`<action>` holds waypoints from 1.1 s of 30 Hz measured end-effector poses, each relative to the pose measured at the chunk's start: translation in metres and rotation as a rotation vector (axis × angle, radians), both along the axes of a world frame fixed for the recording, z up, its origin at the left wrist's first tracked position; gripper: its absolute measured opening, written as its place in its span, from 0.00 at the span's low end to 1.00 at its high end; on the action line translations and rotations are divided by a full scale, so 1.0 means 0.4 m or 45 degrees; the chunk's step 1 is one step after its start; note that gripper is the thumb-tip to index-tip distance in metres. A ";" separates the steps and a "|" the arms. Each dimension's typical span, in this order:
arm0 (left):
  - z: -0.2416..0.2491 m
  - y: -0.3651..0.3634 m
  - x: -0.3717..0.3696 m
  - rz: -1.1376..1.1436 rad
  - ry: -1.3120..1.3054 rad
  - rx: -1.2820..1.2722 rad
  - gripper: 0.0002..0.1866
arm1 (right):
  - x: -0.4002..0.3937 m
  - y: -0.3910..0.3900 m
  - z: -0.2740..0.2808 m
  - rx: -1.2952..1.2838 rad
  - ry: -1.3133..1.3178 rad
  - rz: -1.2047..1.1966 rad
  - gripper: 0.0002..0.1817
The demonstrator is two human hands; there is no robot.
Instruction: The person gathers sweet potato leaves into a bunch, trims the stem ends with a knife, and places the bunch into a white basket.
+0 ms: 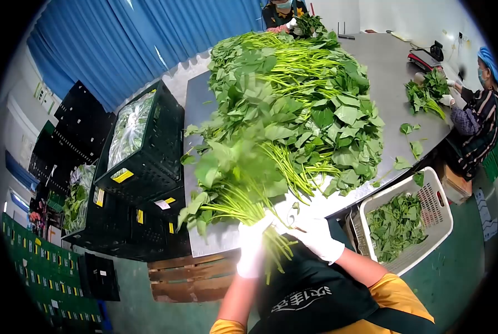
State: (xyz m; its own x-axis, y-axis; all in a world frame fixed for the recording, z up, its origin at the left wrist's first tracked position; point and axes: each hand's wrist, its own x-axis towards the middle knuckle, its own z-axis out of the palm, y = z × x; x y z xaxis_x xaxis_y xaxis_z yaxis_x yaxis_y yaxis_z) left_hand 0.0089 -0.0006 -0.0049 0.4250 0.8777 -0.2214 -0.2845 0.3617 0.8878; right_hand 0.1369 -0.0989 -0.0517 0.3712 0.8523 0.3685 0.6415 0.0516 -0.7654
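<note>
A bunch of leafy greens (238, 200), with long pale-green stems and broad leaves, is gripped by my left hand (253, 245) in a white glove. Its leaves point away from me and look blurred; the cut stem ends hang below my fist. Just right of those stems is my right hand (318, 240), also gloved in white. Its fingers are pinched together near a thin stem, and I cannot make out what they hold. Beyond both hands, a large heap of the same greens (316, 111) covers much of the metal table (396, 83).
A white basket (441, 214) of loose leaves stands right of me. Dark crates (140, 181) are stacked left of the table, the top one holding a plastic-wrapped bag (131, 125). One person (477, 111) at right and another (282, 14) at the far end handle greens.
</note>
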 end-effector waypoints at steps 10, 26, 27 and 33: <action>0.000 -0.005 -0.002 0.022 -0.005 -0.034 0.10 | -0.008 0.039 -0.020 -0.098 0.883 0.109 0.10; -0.082 0.010 0.005 0.083 0.104 0.124 0.12 | 0.049 0.068 0.025 -0.080 0.913 0.157 0.11; -0.052 -0.006 0.013 -0.004 0.076 0.211 0.13 | 0.032 0.096 0.021 0.000 0.951 0.215 0.13; -0.053 -0.024 0.019 -0.060 0.029 0.150 0.16 | 0.017 0.089 0.088 -0.140 1.104 0.111 0.04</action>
State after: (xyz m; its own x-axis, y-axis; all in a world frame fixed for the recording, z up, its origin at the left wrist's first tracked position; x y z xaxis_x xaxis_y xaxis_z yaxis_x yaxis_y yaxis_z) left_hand 0.0164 -0.0100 -0.0262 0.4622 0.8775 -0.1280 -0.2489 0.2669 0.9310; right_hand 0.1436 -0.0633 -0.0164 0.4140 0.9048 -0.0994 -0.1714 -0.0298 -0.9847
